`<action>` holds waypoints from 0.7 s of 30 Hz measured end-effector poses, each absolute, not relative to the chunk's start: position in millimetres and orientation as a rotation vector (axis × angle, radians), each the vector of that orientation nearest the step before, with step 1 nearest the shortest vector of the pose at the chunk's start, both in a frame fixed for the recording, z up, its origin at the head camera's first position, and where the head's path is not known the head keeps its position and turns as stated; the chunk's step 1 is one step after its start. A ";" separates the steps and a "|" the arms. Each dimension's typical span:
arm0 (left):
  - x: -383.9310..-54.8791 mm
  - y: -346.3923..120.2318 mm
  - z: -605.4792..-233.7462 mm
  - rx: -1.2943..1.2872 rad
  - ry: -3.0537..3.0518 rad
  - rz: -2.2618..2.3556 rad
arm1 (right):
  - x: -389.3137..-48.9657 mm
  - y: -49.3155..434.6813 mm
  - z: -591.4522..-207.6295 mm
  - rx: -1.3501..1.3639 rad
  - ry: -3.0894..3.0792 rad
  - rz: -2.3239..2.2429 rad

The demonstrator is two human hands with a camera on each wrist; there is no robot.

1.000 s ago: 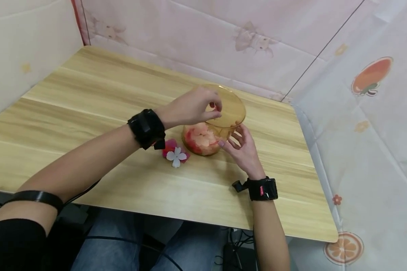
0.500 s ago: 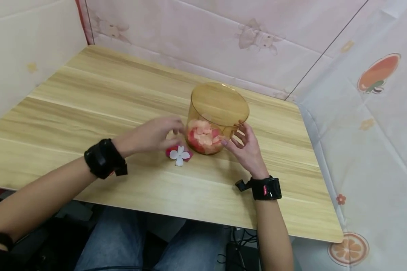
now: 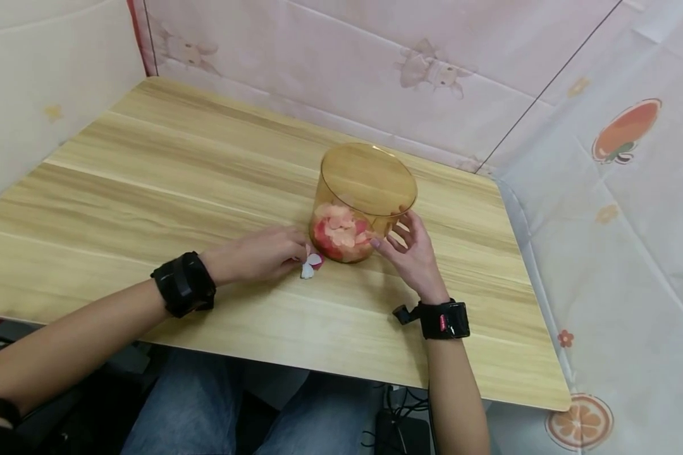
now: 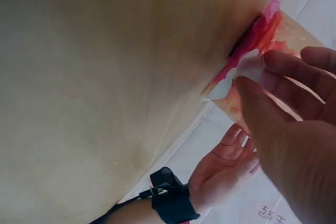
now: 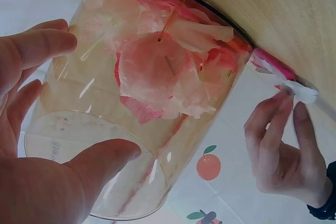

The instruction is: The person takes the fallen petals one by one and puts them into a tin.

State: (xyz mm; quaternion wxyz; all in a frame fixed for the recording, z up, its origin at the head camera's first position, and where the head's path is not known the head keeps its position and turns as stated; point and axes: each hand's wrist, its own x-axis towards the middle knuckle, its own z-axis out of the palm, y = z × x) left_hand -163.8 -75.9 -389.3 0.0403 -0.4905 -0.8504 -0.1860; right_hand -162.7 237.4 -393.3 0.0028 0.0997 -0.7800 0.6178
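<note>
A clear amber jar [image 3: 326, 189] stands upright on the table, its lower part filled with pink and peach fabric petals [image 3: 341, 230]. My right hand [image 3: 411, 259] holds the jar's right side, with thumb and fingers curved about its wall in the right wrist view. Just left of the jar, my left hand [image 3: 264, 253] pinches a white artificial flower [image 5: 303, 93] between thumb and fingertips. Deep pink petals [image 5: 275, 65] lie on the table beside the white flower, near the jar's base. My left fingers hide part of both in the head view.
The wooden table [image 3: 165, 164] reaches back to a pink printed backdrop [image 3: 319, 69]. A pale curtain with fruit prints [image 3: 626, 133] hangs at the right. Black straps with small cameras sit on both wrists. Below the front edge are cables [image 3: 401, 404].
My left hand has come away from over the jar, leftward and down to the white flower, and now pinches it. The right hand stays at the jar.
</note>
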 end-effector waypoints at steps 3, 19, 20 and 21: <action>-163.7 -77.4 -386.2 -1.410 -2.667 -0.686 | -161.8 236.8 -392.8 0.299 -2.451 1.936; -156.2 -94.9 -334.8 -0.906 -2.556 -1.173 | -158.8 234.9 -391.2 0.272 -2.468 1.921; -155.7 -94.5 -326.2 -0.901 -2.514 -1.178 | -159.1 235.2 -391.5 0.277 -2.467 1.923; -155.5 -93.4 -317.0 -0.901 -2.475 -1.185 | -159.2 235.6 -391.8 0.280 -2.466 1.924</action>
